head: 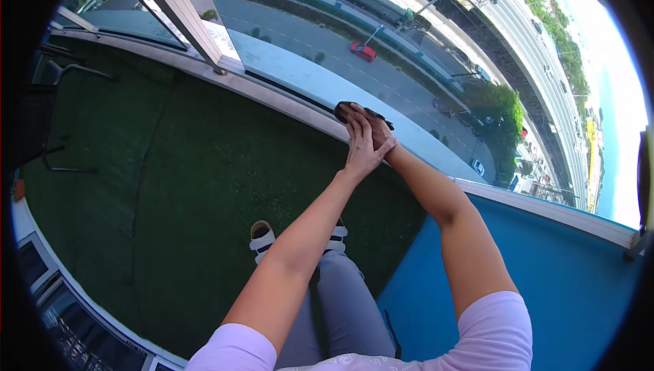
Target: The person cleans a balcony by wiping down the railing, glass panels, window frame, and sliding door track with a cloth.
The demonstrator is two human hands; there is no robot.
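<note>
Both my arms reach forward together towards the glass. My right hand [377, 127] is against a dark, flat, rounded object [345, 110], whose edge shows beyond the fingers; its exact kind is hard to tell. Over the back of that hand lies my left hand [361, 152], its thumb across the right wrist. The hands appear in front of the window's lower frame and the glass pane [291, 59]. Whether the dark object touches the glass cannot be told.
Green artificial turf [204, 167] covers the floor under my sandals [263, 241]. A blue wall panel [511, 258] rises at right. Dark metal-framed chairs [56, 72] stand at left, near a white window post [179, 13]. Roads with vehicles, including a red car [363, 51], lie far below.
</note>
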